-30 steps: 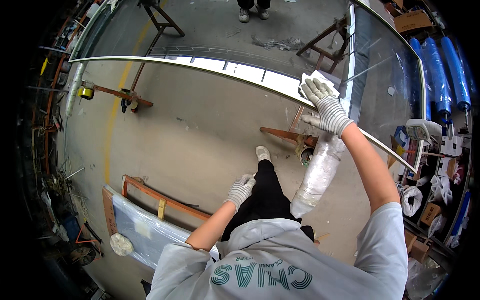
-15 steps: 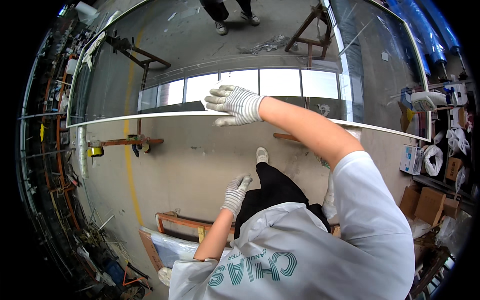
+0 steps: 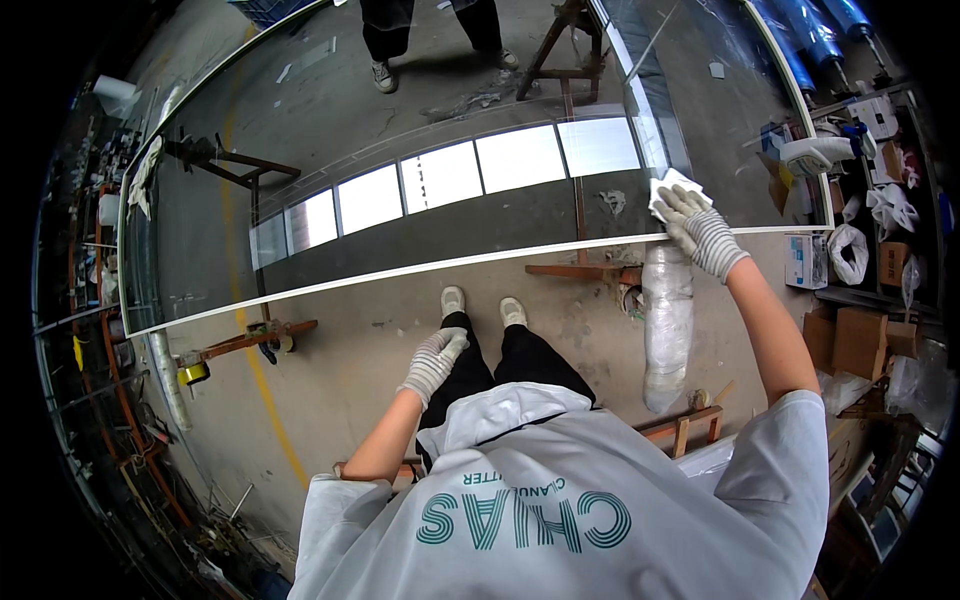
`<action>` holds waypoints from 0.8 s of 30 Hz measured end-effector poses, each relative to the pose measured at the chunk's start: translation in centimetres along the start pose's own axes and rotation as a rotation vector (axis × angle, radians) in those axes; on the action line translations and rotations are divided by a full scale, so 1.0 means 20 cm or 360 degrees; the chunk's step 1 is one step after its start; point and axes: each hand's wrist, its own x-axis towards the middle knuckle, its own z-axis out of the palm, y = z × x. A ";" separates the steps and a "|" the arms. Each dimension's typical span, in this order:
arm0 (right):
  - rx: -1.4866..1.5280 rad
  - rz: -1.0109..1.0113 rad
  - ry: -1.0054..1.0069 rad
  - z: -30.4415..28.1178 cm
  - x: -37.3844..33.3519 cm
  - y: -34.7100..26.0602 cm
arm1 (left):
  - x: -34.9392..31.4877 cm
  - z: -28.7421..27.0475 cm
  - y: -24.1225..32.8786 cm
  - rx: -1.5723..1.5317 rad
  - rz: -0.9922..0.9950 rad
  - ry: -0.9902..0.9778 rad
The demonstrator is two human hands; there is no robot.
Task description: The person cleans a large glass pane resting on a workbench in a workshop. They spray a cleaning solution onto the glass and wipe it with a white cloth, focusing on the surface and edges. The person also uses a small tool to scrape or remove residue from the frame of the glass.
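Observation:
A large glass pane (image 3: 480,215) with a thin white edge strip lies raised in front of me, reflecting bright windows. Near its right end, my right hand (image 3: 698,228), in a striped grey-and-white glove, presses a white folded wipe (image 3: 672,181) onto the glass by the near edge. Cloth or paper, I cannot tell which. My left hand (image 3: 435,362), gloved alike, hangs beside my thigh below the pane, apart from it. Its fingers are curled together, with nothing visible in them.
Brown metal stands (image 3: 575,271) are under the pane. A plastic-wrapped roll (image 3: 667,325) reaches toward me below its near edge. Cardboard boxes (image 3: 858,343) sit at right; a cluttered rack (image 3: 105,345) lines the left. Another person's legs (image 3: 385,35) show at the far side.
My right hand has swept rightward along the near edge with the wipe, from mid-pane to near the right end. My body has shifted too; the left hand stays low with curled fingers.

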 end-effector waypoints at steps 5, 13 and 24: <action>0.0085 0.0431 0.0169 0.05 -0.01 -0.41 | 0.01 -0.06 0.22 -0.0062 0.0157 -0.0162; 0.0389 0.0182 0.0205 -0.12 0.66 -1.43 | -0.07 -0.39 0.72 -0.0100 0.0578 -0.0244; 0.2605 0.0902 0.1058 -0.06 0.62 -1.72 | 0.31 -0.71 1.07 0.0807 0.1284 -0.0380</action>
